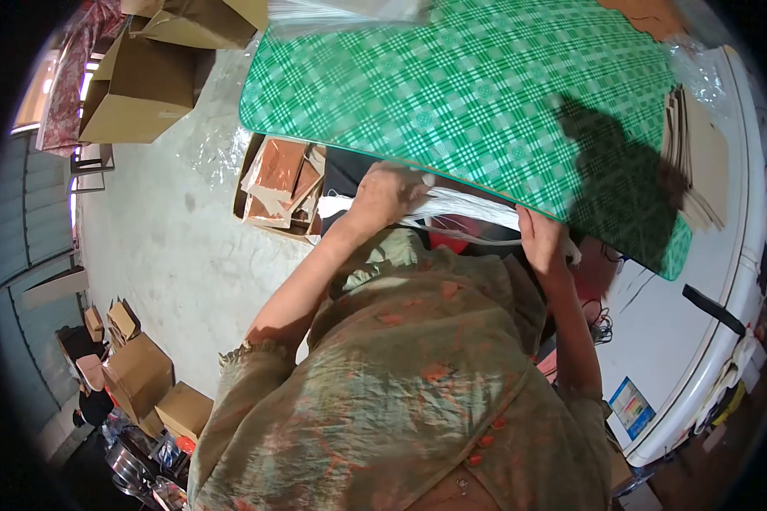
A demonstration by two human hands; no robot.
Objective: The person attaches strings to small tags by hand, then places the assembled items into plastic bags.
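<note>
A bundle of white cords (pixel 473 207) stretches between my hands, just below the near edge of a table with a green checked cover (pixel 452 94). My left hand (pixel 382 198) is closed around the bundle's left part, and a short white end sticks out beyond it. At the other side my right hand (pixel 540 238) grips the right part, its fingers partly hidden under the table edge. A few looser strands sag below the bundle, over my lap.
An open carton with brown wrapped pieces (pixel 277 183) stands left of my hands. Clear plastic bags (pixel 345 13) lie on the table's far edge, flat cardboard pieces (pixel 690 153) at its right. A white appliance (pixel 682 341) is on the right; cardboard boxes (pixel 141 375) stand lower left.
</note>
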